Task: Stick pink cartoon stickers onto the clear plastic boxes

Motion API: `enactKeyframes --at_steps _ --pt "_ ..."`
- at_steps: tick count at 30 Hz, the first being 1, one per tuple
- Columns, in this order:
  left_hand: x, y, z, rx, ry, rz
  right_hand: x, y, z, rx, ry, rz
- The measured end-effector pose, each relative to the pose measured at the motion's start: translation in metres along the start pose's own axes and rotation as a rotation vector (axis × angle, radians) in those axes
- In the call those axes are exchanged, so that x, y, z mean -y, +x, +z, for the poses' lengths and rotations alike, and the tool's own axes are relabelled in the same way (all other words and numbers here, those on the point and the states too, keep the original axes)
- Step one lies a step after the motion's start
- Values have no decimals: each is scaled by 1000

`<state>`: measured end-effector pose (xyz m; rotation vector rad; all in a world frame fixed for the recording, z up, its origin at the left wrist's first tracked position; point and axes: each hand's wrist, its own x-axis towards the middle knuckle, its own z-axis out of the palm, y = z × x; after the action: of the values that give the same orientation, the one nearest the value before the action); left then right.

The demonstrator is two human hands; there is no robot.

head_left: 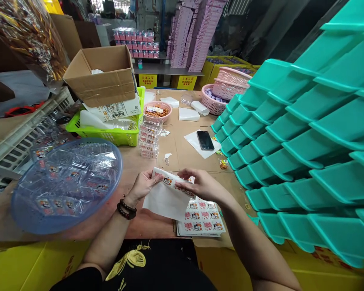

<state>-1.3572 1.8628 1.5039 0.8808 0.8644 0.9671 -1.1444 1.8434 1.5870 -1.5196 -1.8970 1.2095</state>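
My left hand pinches the upper left corner of a sticker sheet between thumb and fingers. Cat stickers show along the sheet's top strip, and below it hangs plain white backing. At the strip's right end, my right hand has thumb and fingers bent onto the sheet; its fingertips partly cover the stickers. Beneath the right hand lies a stack of sticker sheets printed with cats and pink lettering. Beyond the left hand stands a stack of clear plastic boxes with the same cat stickers on them.
A blue basin of clear boxes sits left, near a green basket bearing a cardboard box. Teal bins rise in tiers at right. A phone rests on paper; pink baskets stand behind.
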Motion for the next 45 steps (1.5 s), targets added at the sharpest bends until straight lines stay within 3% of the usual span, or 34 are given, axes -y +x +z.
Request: enactKeyframes --at_steps 4,12,19,23,27,30,33,35,38,42,45 --pt "0 -2 2 -24 95 83 8 9 13 -30 -80 -84" --pt "7 -5 -7 -180 337 222 -3 24 27 13 146 -37" --pt "6 -6 -5 -114 102 146 -8 26 31 13 152 -26" --pt "7 -6 -12 -226 45 116 -12 26 24 110 -42 -138" --pt "8 -10 -22 -352 -39 148 -9 28 19 -107 -408 -331" --pt "2 -20 -24 -330 13 265 -14 25 22 -330 -646 -427" --pt "-5 -36 -22 -319 33 334 -31 14 28 -508 -712 -505" --pt "-3 -47 -22 -286 -74 170 -44 6 36 -439 -733 -553" --pt "12 -59 -28 -239 -217 -96 -56 -3 53 -152 -764 -651" --pt "47 -61 -53 -377 -111 -16 -53 -9 68 74 -819 -673" --pt "64 -56 -73 -476 216 39 -47 -17 64 127 -697 -589"
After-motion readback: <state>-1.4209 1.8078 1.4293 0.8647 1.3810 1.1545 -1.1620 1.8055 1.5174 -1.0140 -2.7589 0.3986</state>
